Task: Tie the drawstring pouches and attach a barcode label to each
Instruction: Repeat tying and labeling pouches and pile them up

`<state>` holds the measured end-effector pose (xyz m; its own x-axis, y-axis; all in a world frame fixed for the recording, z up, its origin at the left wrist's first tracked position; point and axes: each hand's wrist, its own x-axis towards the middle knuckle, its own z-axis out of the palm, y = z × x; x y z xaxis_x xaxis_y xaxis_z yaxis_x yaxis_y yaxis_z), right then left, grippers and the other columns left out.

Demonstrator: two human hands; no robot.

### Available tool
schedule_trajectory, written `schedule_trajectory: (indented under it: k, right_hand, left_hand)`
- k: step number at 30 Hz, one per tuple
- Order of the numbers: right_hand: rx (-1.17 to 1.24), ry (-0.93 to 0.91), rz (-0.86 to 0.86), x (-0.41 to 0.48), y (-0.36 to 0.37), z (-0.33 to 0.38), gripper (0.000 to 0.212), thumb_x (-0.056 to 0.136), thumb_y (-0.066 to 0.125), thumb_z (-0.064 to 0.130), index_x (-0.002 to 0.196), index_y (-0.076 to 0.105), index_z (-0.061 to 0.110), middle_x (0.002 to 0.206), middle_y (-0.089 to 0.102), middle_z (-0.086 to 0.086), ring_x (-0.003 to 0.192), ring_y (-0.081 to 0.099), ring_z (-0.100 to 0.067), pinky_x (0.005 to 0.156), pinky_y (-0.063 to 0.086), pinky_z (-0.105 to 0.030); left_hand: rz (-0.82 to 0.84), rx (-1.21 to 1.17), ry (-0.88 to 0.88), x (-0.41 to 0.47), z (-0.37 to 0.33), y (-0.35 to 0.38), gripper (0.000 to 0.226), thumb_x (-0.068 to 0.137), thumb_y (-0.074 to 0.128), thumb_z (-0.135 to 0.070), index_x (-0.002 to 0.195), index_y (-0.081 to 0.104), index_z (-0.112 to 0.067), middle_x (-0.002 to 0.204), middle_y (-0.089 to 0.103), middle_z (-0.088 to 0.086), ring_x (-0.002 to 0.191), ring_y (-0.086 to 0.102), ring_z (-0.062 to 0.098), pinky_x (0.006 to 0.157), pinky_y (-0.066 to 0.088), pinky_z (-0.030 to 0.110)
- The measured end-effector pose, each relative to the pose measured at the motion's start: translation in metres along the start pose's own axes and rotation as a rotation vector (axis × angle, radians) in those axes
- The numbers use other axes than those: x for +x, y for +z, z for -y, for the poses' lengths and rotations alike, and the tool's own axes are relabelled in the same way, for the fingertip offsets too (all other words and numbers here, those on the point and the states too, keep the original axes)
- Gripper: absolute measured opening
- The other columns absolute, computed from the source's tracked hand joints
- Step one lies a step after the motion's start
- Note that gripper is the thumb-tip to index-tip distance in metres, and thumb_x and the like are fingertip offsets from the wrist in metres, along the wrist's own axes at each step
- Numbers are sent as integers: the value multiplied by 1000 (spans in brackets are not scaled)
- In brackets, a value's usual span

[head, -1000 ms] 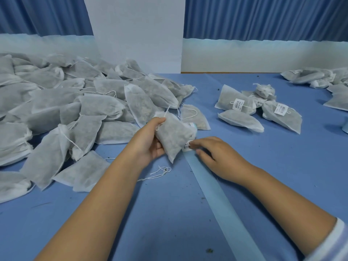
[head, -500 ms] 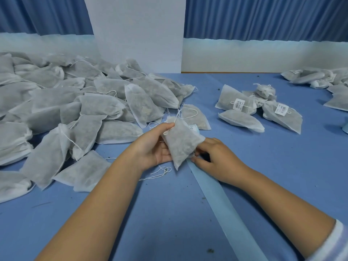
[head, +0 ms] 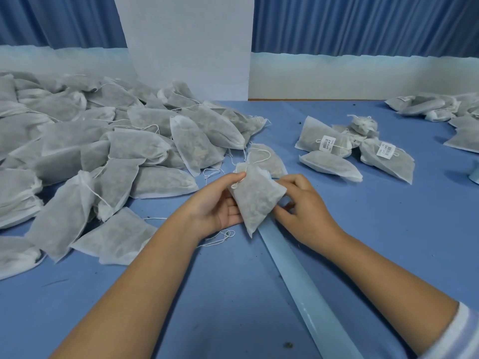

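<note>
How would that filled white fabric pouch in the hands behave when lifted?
The filled white fabric pouch is probably floppy: its lower corner droops to a point beside the left hand. It is likely light, since a thumb on its neck seems to steady it. It shouldn't roll; the piled pouches lie flat and slumped.

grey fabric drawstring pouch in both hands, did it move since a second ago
Yes: the grey fabric pouch has shifted slightly toward the person and rightward, its tip reaching further down along the pale blue strip.

The left hand (head: 215,206) and right hand (head: 305,213) are bare, the forearms too; the right arm (head: 388,273) has a sleeve (head: 464,330) with white and pale blue stripes.
</note>
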<state>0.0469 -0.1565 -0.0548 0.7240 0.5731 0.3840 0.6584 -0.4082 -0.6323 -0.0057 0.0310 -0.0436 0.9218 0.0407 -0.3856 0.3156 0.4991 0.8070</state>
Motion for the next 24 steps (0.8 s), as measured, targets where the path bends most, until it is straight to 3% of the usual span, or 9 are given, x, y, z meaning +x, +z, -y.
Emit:
schedule_trajectory:
  k: [5,8,14,18,21,24]
  right_hand:
    - [-28,-7,-15,1,-1,2,21,88,69,14,109,72,17,94,65,-5,83,56,-6,75,41,-5]
    - [-1,-14,-33,1,-2,3,26,86,72,12,112,71,17,97,65,-3,85,57,-6,77,47,-12]
    - [55,-75,-97,0,-4,2,26,84,75,9,109,74,16,95,65,-4,82,61,-11,81,52,-24]
    - [38,-136,-154,0,-4,2,27,82,77,9,108,75,15,100,59,0,92,56,-5,86,48,-19]
    - [-28,-189,-207,0,-5,2,25,82,78,12,106,76,14,98,63,4,92,59,-8,86,44,-15]
    - [-73,-226,-236,0,-7,1,20,83,77,13,104,76,14,96,69,5,86,59,-5,84,49,-21]
  left_hand:
    - [67,-84,-33,-2,-1,-3,56,84,64,-37,130,60,-6,128,66,12,111,67,31,93,54,44]
    - [119,-142,-55,0,-1,-8,57,93,59,-40,139,55,-6,140,58,15,129,54,35,114,35,55]
    - [298,-226,-105,0,0,-13,56,98,53,-41,140,53,-3,140,56,19,130,53,40,108,41,58]
    - [320,-248,-92,-2,-1,-14,54,95,55,-36,136,57,0,139,57,21,125,57,40,98,50,57]
    - [286,-250,-86,0,-1,-14,56,95,57,-34,139,53,1,139,56,21,128,55,39,105,45,56]
    - [255,-273,-76,3,-1,-15,58,95,60,-32,141,49,2,141,54,23,130,53,40,112,38,55]
